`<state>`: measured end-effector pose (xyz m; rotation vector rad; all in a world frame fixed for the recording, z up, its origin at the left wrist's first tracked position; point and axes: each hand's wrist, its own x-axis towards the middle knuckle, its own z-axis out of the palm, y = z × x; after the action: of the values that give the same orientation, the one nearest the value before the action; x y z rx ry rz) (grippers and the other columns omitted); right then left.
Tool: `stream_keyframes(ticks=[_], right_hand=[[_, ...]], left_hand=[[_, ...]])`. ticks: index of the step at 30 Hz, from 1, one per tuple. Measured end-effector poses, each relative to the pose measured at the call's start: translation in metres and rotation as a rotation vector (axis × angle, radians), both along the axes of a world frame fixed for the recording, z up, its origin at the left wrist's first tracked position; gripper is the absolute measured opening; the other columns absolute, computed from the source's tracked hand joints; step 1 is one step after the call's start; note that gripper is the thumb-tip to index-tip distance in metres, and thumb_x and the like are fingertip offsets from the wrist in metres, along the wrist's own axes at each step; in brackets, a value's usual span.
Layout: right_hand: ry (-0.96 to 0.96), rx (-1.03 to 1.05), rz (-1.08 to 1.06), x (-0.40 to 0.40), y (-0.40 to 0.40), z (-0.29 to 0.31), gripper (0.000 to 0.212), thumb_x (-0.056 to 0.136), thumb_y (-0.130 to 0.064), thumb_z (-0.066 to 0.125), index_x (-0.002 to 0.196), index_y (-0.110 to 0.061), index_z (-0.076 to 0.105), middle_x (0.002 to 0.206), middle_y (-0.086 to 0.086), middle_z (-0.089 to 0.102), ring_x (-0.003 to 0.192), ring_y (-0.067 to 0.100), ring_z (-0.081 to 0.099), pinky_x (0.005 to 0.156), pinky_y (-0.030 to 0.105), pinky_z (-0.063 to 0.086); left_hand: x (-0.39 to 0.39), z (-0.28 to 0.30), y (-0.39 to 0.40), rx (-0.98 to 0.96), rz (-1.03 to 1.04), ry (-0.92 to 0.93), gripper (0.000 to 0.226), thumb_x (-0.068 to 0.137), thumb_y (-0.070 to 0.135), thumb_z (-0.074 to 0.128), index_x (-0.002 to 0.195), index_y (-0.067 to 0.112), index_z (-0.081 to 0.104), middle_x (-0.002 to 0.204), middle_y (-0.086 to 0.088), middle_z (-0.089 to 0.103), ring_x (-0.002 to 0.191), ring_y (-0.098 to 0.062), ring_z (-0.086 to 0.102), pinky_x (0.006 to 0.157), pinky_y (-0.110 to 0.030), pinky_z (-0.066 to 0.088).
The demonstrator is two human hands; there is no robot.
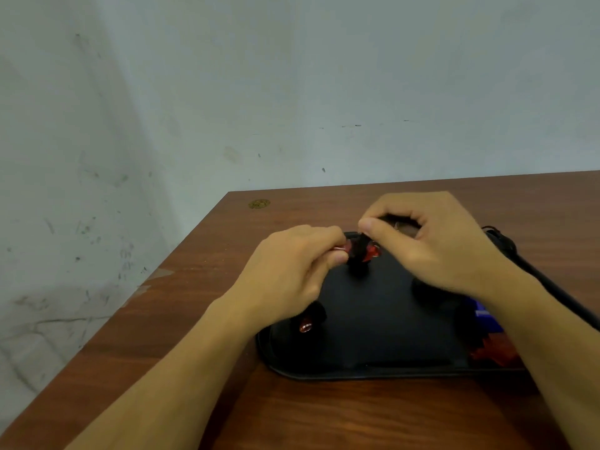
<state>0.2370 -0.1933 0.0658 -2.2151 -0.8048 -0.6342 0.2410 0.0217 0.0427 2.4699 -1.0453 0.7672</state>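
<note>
Nothing legible anywhere in view.

Round gold mark [259, 203] near the far left corner of the wooden table [194, 287]: patterned, but too small and blurred to read. Pale patch on the blue item [487, 321] at the right end of the black tray [292, 371]: no letters or numbers to be made out. Small red and black part [360, 254] above the tray: too blurred for any marking to show.
</note>
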Motion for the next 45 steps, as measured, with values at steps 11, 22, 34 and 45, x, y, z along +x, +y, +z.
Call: stream_keyframes(ticks=[11, 22, 34, 45], right_hand=[[0.611, 0.546, 0.338, 0.003, 0.001, -0.003, 0.028, 0.079, -0.04, 0.07, 0.063, -0.017, 0.068, 0.062, 0.001, 0.058, 0.052, 0.01, 0.048, 0.05, 0.021, 0.036], [0.659, 0.564, 0.305, 0.01, 0.014, -0.019, 0.023, 0.091, -0.036, 0.058, 0.084, -0.022, 0.075, 0.058, -0.001, 0.05, 0.041, 0.005, 0.028, 0.042, 0.019, 0.021], [-0.071, 0.031, -0.072, 0.004, 0.013, -0.02, 0.014, 0.093, -0.027, 0.062, 0.084, -0.029, 0.072, 0.068, -0.013, 0.068, 0.065, 0.008, 0.063, 0.061, 0.026, 0.049], [0.21, 0.466, 0.153, -0.002, 0.02, -0.016, 0.019, 0.085, -0.027, 0.073, 0.071, -0.016, 0.069, 0.054, 0.0, 0.057, 0.048, 0.008, 0.049, 0.051, 0.02, 0.044]], left_hand=[[-0.016, 0.0, -0.016, -0.346, -0.318, 0.221, 0.018, 0.101, 0.013, 0.051, 0.105, 0.001, 0.065, 0.079, 0.001, 0.062, 0.07, -0.004, 0.058, 0.062, -0.017, 0.041], [-0.006, -0.005, -0.017, -0.708, -0.244, 0.308, 0.017, 0.102, 0.013, 0.05, 0.109, 0.005, 0.064, 0.071, -0.008, 0.061, 0.049, -0.012, 0.048, 0.046, -0.022, 0.039], [0.008, -0.011, -0.006, -0.671, 0.098, 0.201, 0.014, 0.1, 0.022, 0.056, 0.093, 0.017, 0.067, 0.061, 0.005, 0.059, 0.06, -0.006, 0.056, 0.059, -0.02, 0.043], [0.006, -0.01, -0.006, -0.428, 0.265, 0.05, 0.019, 0.095, 0.036, 0.051, 0.092, 0.022, 0.064, 0.065, 0.006, 0.058, 0.063, -0.019, 0.056, 0.059, -0.041, 0.049]])
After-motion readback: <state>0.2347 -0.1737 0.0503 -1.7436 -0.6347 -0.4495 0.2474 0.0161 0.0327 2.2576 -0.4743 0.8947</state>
